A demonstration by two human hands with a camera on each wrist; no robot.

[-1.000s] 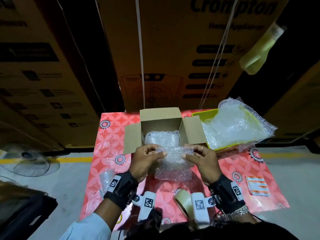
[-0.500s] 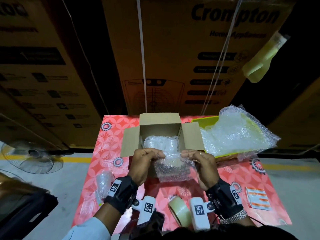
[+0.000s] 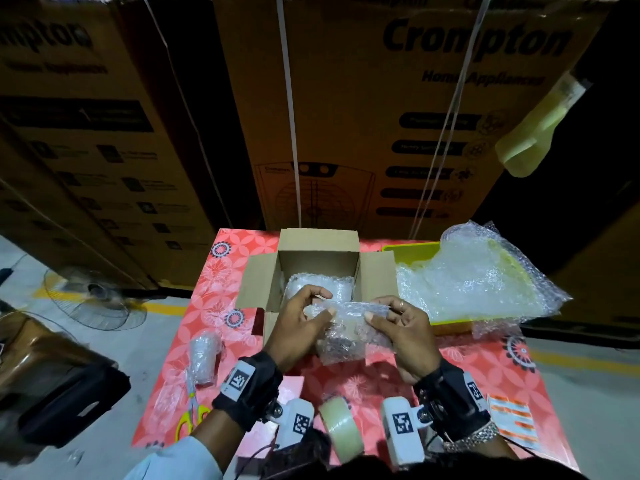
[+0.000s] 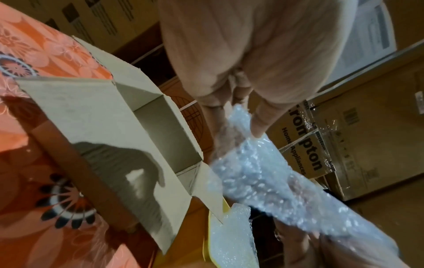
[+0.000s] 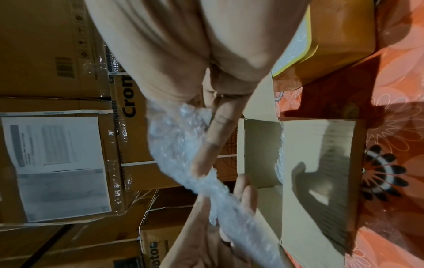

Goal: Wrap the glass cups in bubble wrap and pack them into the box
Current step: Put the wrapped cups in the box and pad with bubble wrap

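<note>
**Both hands gripping a bubble-wrapped cup just in front of the open box**

The person is standing over a table covered in a red flower-patterned cloth (image 3: pixel 214 299), and both hands are holding one bundle of clear bubble wrap with a glass cup inside (image 3: pixel 341 336). The left hand (image 3: pixel 299 327) is pinching the bundle's upper left edge between thumb and curled fingers. The right hand (image 3: pixel 403 336) is pinching the opposite end of the same top strip, its fingers bent around the plastic. Between the two grips the wrap is stretching out as a loose, crinkled band.

Just beyond the hands, the small brown cardboard box (image 3: pixel 318 252) is sitting with its flaps spread open, and another wrapped bundle (image 3: pixel 320 284) is lying inside it. Right of the right hand, a yellow plastic tray (image 3: pixel 412 251) is holding a heap of loose bubble wrap sheets (image 3: pixel 474 282). Left of the left hand, a further wrapped cup (image 3: pixel 204 356) is lying on the cloth, with yellow-handled scissors (image 3: pixel 192 415) nearer the person. Below the grip, between the wrists, a roll of beige tape (image 3: pixel 341 424) is standing on edge.
</note>
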